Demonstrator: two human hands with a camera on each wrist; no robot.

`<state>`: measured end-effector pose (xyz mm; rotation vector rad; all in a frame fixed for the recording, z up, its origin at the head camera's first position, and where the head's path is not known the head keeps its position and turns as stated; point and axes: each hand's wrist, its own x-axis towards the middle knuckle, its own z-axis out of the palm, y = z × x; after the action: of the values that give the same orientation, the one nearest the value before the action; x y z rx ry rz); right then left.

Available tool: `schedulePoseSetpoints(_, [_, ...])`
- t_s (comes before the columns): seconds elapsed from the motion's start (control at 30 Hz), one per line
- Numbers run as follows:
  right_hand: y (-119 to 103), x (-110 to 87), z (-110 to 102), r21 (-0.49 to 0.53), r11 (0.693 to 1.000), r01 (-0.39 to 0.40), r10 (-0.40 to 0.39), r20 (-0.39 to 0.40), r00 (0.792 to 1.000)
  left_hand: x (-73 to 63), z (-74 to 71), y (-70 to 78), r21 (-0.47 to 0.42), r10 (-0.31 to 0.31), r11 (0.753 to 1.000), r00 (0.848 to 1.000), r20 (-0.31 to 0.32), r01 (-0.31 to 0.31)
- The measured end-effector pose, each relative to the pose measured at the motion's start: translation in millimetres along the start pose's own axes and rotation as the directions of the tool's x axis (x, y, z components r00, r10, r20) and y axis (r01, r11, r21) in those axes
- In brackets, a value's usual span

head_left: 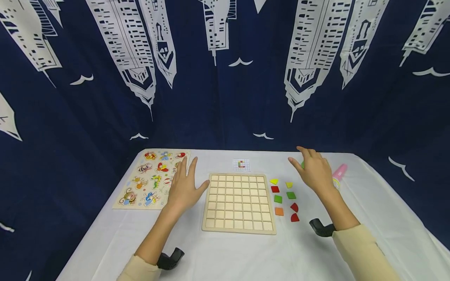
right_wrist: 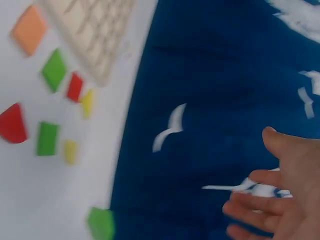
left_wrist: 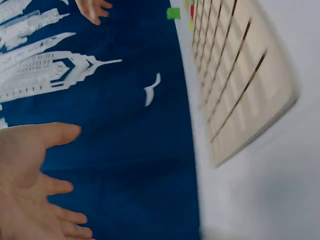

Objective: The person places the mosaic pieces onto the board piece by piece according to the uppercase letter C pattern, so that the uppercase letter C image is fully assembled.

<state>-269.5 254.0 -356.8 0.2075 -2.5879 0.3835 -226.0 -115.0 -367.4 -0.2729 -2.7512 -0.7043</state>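
Note:
My left hand (head_left: pixel 183 191) is raised with fingers spread, overlapping the right side of a wooden insect puzzle board (head_left: pixel 138 182). Its thumb reaches the left edge of a wooden grid board (head_left: pixel 239 203) in the head view. Nothing is in that palm (left_wrist: pixel 25 185) in the left wrist view. Over on the right, my right hand (head_left: pixel 314 169) hovers with straight, parted fingers and holds nothing. A green piece (head_left: pixel 302 164) shows partly behind its thumb; the right wrist view has this green piece (right_wrist: pixel 101 223) near the table edge.
Beside the grid board lie loose pieces: yellow (head_left: pixel 274 181), red (head_left: pixel 275 189), green (head_left: pixel 278 199), orange (head_left: pixel 279 211) and red quarter-rounds (head_left: pixel 295 217). A small pattern card (head_left: pixel 241 165) lies behind the board. A pink-handled object (head_left: pixel 340 171) rests beyond my right wrist. Dark printed cloth (head_left: pixel 218 97) hangs behind.

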Motion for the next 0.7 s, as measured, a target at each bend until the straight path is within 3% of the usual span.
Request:
schedulePoseSetpoints(0.07, [7.0, 1.8, 10.2, 0.039, 0.999, -0.012, 0.013, -0.005, 1.000, -7.5, 13.3, -1.3, -0.085, -0.016, 0.996, 1.000, -0.020, 0.014])
schedulePoseSetpoints(0.17, [18.0, 4.3, 25.3, 0.077, 0.995, -0.060, 0.056, 0.052, 0.997, -19.2, 36.2, -6.6, -0.191, -0.033, 0.981, 0.999, -0.018, 0.029])
schedulePoseSetpoints(0.3, [30.0, 8.8, 44.7, 0.116, 0.984, -0.137, 0.118, 0.163, 0.980, -28.1, 65.5, -17.9, -0.291, -0.026, 0.956, 0.999, 0.041, 0.037])
schedulePoseSetpoints(0.43, [38.3, 11.3, 66.7, 0.163, 0.976, -0.142, 0.095, 0.268, 0.959, -32.4, 89.4, -31.7, -0.362, 0.011, 0.932, 0.992, 0.125, 0.035])
schedulePoseSetpoints(0.53, [41.5, 9.8, 81.7, 0.217, 0.969, -0.118, 0.038, 0.342, 0.939, -36.6, 103.0, -40.6, -0.382, 0.059, 0.924, 0.981, 0.187, 0.017])
schedulePoseSetpoints(0.7, [45.9, 3.5, 96.9, 0.280, 0.946, -0.165, 0.025, 0.443, 0.896, -43.5, 114.3, -45.5, -0.328, 0.129, 0.944, 0.959, 0.252, -0.041])
